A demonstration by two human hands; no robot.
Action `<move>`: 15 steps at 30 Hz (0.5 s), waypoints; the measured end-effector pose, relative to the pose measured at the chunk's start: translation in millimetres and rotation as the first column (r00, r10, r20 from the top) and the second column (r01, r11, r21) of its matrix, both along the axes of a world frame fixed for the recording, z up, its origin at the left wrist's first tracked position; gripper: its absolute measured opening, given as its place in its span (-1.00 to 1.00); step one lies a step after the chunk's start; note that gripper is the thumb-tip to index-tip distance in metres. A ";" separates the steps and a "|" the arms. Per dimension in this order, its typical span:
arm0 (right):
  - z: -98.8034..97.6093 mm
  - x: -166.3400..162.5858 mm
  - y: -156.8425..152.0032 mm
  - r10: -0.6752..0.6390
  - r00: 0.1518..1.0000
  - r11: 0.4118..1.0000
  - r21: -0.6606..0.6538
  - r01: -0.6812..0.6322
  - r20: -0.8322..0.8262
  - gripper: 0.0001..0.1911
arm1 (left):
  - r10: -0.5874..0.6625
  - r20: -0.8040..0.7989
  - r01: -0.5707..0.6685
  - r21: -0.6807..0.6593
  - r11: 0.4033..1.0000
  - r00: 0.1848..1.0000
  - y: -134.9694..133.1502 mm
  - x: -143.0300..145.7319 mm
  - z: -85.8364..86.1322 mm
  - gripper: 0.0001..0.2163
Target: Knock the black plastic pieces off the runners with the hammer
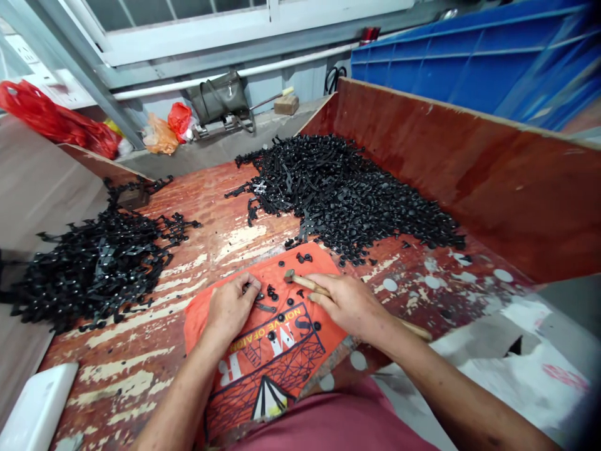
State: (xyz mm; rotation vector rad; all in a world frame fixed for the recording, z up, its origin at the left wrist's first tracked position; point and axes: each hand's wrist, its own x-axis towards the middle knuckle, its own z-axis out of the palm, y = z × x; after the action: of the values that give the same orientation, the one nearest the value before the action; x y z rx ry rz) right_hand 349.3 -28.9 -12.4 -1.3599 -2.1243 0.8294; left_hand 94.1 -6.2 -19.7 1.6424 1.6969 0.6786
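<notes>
An orange printed cloth point(206, 313) lies on the worktable with several loose small black parts point(272, 293) scattered over it. My left hand point(231, 308) rests on the cloth's left side, thumb and fingers pinched on a small black part point(246, 287) that is mostly hidden. A short black strip point(267, 307) lies just right of those fingertips. My right hand point(354, 307) is closed around the wooden handle of a small hammer point(310, 284). The hammer's metal head is a little above the cloth or touching it; I cannot tell which. Its handle end shows behind my wrist.
A big heap of black parts point(328, 188) fills the back of the table. Joined black strips point(94, 269) pile up at left. A reddish board point(446, 163) walls the right side, with a blue crate point(446, 69) beyond. A white box-like object point(40, 407) sits front left.
</notes>
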 end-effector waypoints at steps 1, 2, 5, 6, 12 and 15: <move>0.9 -0.1 -0.1 -0.004 1.000 1.000 0.006 0.004 0.002 -0.62 | 0.004 0.053 -0.004 -0.003 1.000 0.999 0.3 -1.7 0.2 -0.84; 1.3 -0.1 -0.1 -0.021 1.000 1.000 0.006 0.021 0.020 -0.65 | 0.006 0.103 -0.005 -0.009 1.000 0.995 0.1 -3.6 1.0 -0.84; 0.9 -0.8 0.9 -0.091 0.990 0.996 0.009 0.090 0.108 -0.85 | 0.006 0.233 0.002 -0.035 0.999 0.972 -4.2 -8.5 7.2 -0.79; 0.5 -1.3 1.4 -0.099 0.987 0.995 0.012 0.099 0.126 -0.90 | 0.011 0.281 0.003 -0.050 0.999 0.960 -7.1 -9.6 10.3 -0.79; -3.4 -5.9 2.2 -0.093 0.988 0.996 0.025 0.091 0.126 -0.93 | 0.087 0.571 0.030 -0.192 0.981 0.816 -31.0 -9.6 25.4 -0.86; -4.4 -6.6 0.5 -0.101 0.990 0.994 0.047 0.097 0.101 -0.92 | 0.065 0.615 0.047 -0.164 0.985 0.786 -38.4 -8.3 27.0 -0.84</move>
State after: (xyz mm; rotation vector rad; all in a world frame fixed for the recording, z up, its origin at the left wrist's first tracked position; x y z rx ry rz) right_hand 342.6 -28.4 -16.8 -1.5027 -2.1194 0.6851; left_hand 85.8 -44.7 7.4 1.1112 1.2325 0.9275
